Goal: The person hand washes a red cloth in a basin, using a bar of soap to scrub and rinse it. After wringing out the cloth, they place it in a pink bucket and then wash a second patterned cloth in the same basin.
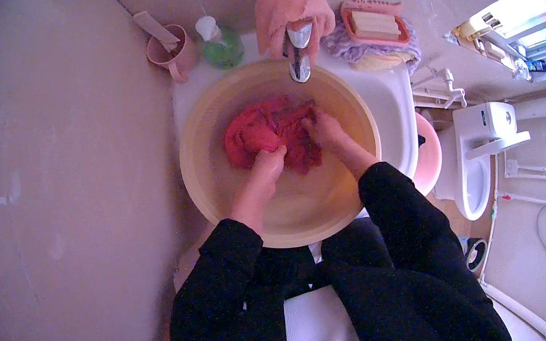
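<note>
A cream plastic basin (293, 238) rests over a white washbasin (390, 98) and holds water and a wet red cloth (251, 134) with darker parts. My left hand (269, 165) grips the cloth near its middle, the fingers closed on a fold. At the cloth's right side, my right hand (326, 129) has its fingers on the darker part; they are slightly blurred but appear closed on it. Just beyond the basin's far rim stands a chrome tap (300, 67), partly covered by a pink cloth (286, 2).
Behind the basin are a pink mug (177, 54), a green soap pump bottle (223, 47) and a red soap dish (407, 34) with a bar of soap (375, 25) on folded cloths (378, 55). A wall rises at left. At right are a pink tub (429, 156) and a toilet (476, 186).
</note>
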`<state>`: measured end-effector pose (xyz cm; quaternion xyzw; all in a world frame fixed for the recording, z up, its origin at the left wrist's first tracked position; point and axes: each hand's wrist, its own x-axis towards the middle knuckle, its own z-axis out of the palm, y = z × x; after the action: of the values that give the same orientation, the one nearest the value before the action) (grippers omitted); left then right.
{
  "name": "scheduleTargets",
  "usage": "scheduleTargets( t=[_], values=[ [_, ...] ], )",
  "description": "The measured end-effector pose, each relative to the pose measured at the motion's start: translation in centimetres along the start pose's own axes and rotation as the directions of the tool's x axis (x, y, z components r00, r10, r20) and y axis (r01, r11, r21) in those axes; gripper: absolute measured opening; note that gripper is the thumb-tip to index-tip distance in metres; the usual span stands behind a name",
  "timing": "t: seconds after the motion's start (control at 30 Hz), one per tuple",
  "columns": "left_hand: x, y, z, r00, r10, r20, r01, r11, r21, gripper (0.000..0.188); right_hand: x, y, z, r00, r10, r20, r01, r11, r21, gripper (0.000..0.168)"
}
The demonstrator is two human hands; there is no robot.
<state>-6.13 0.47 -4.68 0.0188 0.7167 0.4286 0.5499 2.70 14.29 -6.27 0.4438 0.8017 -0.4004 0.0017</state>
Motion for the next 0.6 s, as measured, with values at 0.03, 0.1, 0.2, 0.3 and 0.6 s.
scheduleTargets(
  t=[0.03,0.1,0.2,0.3,0.6],
  values=[
    [0.1,-0.1,0.1,1.000,0.016,0.008,-0.017,0.999,0.035,0.047,0.3,0.8,0.8,0.995,-0.103,0.018,0.104,0.992,-0.067,0.034],
    [0.4,-0.4,0.0,1.000,0.024,-0.006,-0.024,0.997,0.073,0.047,1.0,1.8,1.0,0.992,-0.102,0.068,0.110,0.986,-0.125,0.031],
    [0.4,-0.5,-0.3,0.999,0.010,-0.040,-0.011,1.000,-0.012,0.047,2.0,1.6,0.8,0.994,0.104,0.036,-0.102,0.994,-0.049,0.026],
    [-0.5,0.6,0.2,0.999,-0.021,0.029,0.030,0.927,-0.375,0.046,1.5,0.4,2.0,0.996,-0.013,-0.085,0.025,0.989,0.147,0.023],
    [-2.9,2.6,-2.1,0.899,0.214,0.382,0.217,0.540,-0.813,0.037,-11.0,-11.8,1.2,0.769,-0.596,-0.231,0.637,0.746,0.195,0.020]
  ],
)
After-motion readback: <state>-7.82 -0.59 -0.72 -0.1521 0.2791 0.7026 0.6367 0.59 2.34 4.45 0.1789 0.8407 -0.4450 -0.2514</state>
